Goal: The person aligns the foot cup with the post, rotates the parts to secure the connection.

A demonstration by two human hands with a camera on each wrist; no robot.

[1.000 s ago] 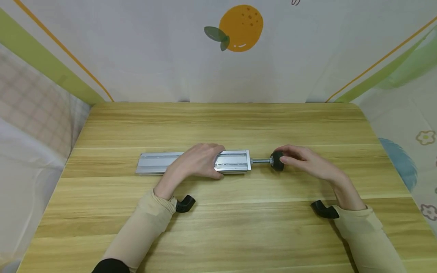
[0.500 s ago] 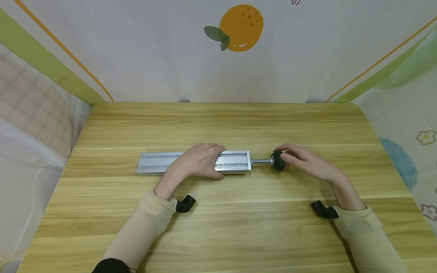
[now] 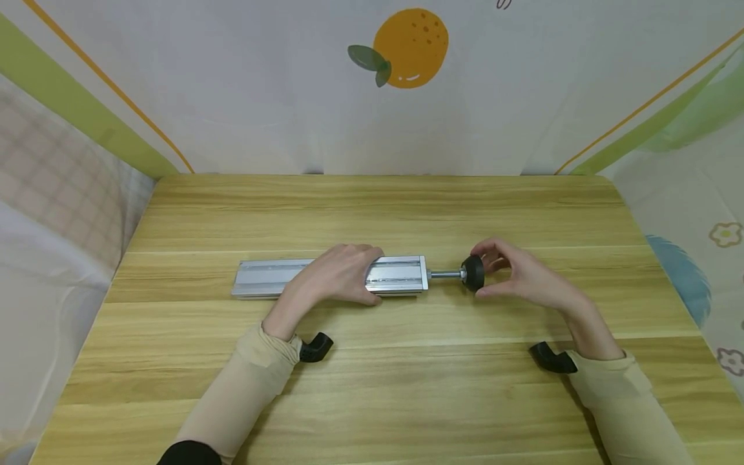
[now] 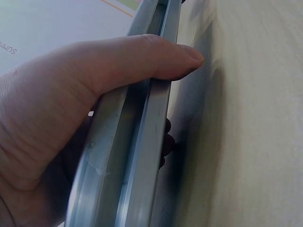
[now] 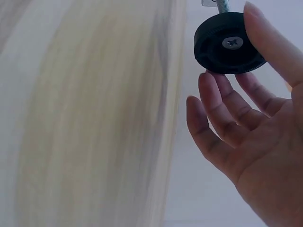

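A silver aluminium profile [image 3: 395, 272] lies lengthwise on the wooden table. My left hand [image 3: 337, 274] grips it from above. In the left wrist view the thumb [image 4: 156, 56] crosses one grooved side, and dark fingertips show beyond the lower edge. From the profile's right end plate a threaded rod [image 3: 445, 274] sticks out, bearing a black round levelling foot [image 3: 473, 274]. My right hand [image 3: 523, 274] holds this foot by its rim, thumb on the near side and fingers on the far side. A cross-head screw [image 5: 232, 43] shows in the middle of the foot's underside.
The wooden table [image 3: 407, 387] runs back to a white printed curtain [image 3: 261, 97] with an orange on it. More curtain hangs at both sides. Black curved pieces [image 3: 316, 347] stick out at both sleeve cuffs.
My right thumb has shifted toward me along the foot's rim, and the fingers have spread wider around it. The left hand and the profile have stayed where they were.
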